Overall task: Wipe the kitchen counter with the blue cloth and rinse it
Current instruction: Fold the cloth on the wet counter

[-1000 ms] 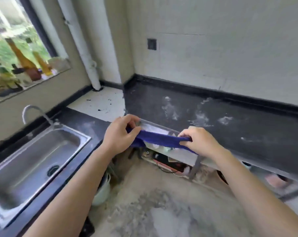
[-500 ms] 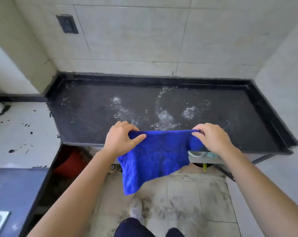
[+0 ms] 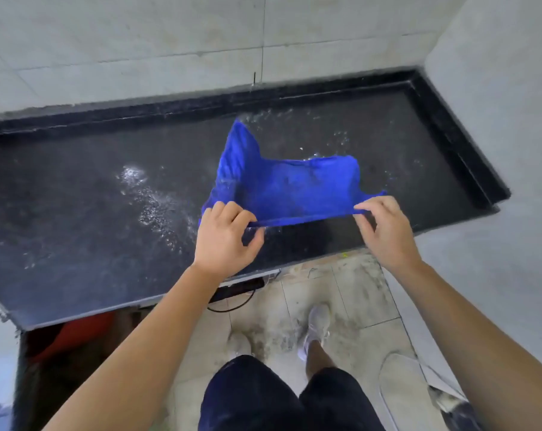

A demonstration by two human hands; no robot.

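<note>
The blue cloth [image 3: 288,185] is spread out in the air just above the black kitchen counter [image 3: 86,206], its far edge billowing up and forward. My left hand [image 3: 226,241] pinches the cloth's near left corner. My right hand [image 3: 384,231] pinches the near right corner between thumb and fingers. The near edge is stretched taut between both hands. White wet smears and droplets lie on the counter left of the cloth and behind it.
A raised black rim [image 3: 456,132] borders the counter at the back and right, against tiled walls [image 3: 170,35]. Below the counter's front edge are a red tub [image 3: 74,337] and a dirty tiled floor [image 3: 341,293] with my shoes. The sink is out of view.
I have turned from the sink side to face the counter. The cloth went from bunched, to hanging below my hands, to flung forward over the counter.
</note>
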